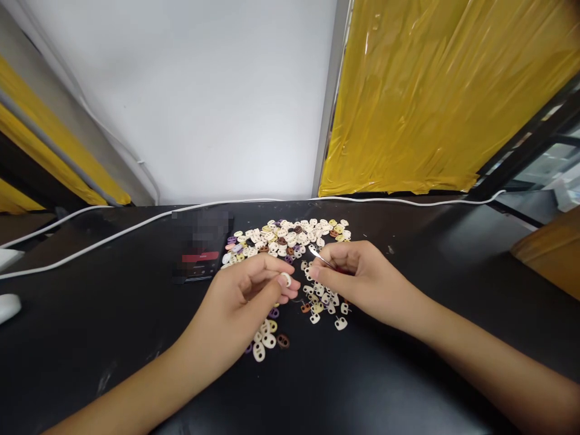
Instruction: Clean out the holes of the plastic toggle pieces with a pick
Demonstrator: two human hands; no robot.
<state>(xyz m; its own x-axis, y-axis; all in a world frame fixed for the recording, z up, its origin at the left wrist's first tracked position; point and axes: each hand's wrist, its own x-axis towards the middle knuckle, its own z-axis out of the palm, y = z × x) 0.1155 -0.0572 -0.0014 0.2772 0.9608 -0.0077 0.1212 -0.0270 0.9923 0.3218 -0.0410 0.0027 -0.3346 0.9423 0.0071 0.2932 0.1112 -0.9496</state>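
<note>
Between thumb and fingers, my left hand [254,287] pinches a small white piece [286,279]. My right hand [348,272] is closed on a thin metal tool [322,258] whose shiny tip points up and left. A wide pile of small two-holed pieces [290,232], mostly cream with some purple, yellow and brown, lies behind both hands. Below my left hand is a smaller group of oval pieces [268,340]. Pieces with short stems [341,323] lie near my right hand.
A dark phone [199,260] with a partly blurred screen lies left of the pile. White cables [136,223] run along the back of the black table [290,393]. At the far left edge sits a white rounded object [9,307]. A brown box-like object [548,251] is at the right.
</note>
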